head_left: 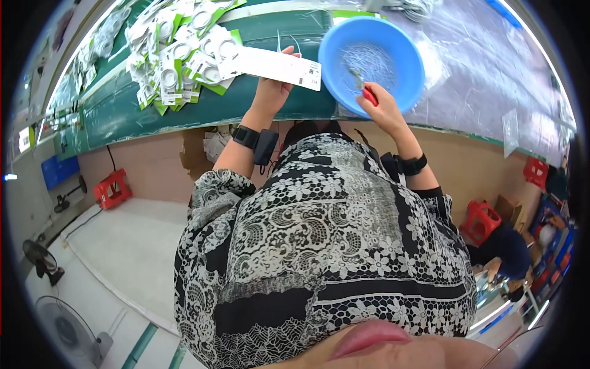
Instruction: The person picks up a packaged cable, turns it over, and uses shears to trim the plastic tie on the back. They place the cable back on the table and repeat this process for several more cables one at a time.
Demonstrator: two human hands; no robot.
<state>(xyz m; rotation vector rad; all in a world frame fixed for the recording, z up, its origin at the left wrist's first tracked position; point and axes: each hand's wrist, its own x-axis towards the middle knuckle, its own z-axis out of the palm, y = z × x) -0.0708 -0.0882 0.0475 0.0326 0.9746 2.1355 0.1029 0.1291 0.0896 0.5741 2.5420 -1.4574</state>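
Observation:
My left hand [274, 95] grips a long white packaging card [276, 66] from behind, holding it level above the table. Two thin pale strips [297, 45] stand up behind its upper edge, near my fingertips. In my right hand [386, 112] is a pair of red-handled cutters [370, 95], their metal jaws pointing into a blue basin [413, 61]. Many thin whitish clippings [369, 56] lie in the basin's bottom. The jaws are apart from the card; whether they are open cannot be made out.
A heap of white and green carded packages [184, 55] with coiled white cables covers the table's left. Clear plastic [433, 61] lies right of the basin. Red stools [112, 189] and fans [42, 259] stand around. Another person [513, 252] is behind at right.

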